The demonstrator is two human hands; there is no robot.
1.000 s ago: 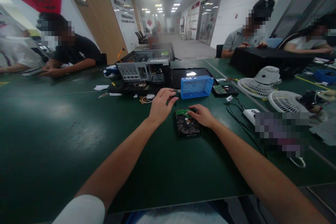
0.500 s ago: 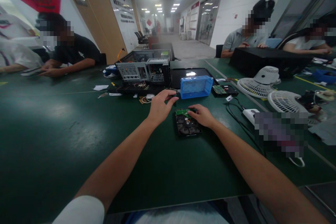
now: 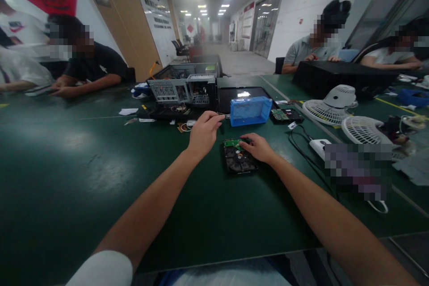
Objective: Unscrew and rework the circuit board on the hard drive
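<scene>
A black hard drive (image 3: 238,161) with a green circuit board lies on the dark green table (image 3: 83,165) in front of me. My right hand (image 3: 257,147) rests on its far right corner, fingers curled down onto it. My left hand (image 3: 203,133) hovers just left of the drive, its fingertips pinched on a small thin tool or part (image 3: 224,116) that points toward a blue plastic box (image 3: 250,110). What exactly the left fingers hold is too small to name.
An open computer case (image 3: 183,90) stands behind the blue box. A second drive (image 3: 286,115) lies right of it, with black cables (image 3: 301,140) and two white fans (image 3: 331,103) further right. Other people sit at the left and far right.
My left hand has closed from spread fingers into a pinch and lifted slightly toward the blue box. My right hand stays on the drive.
</scene>
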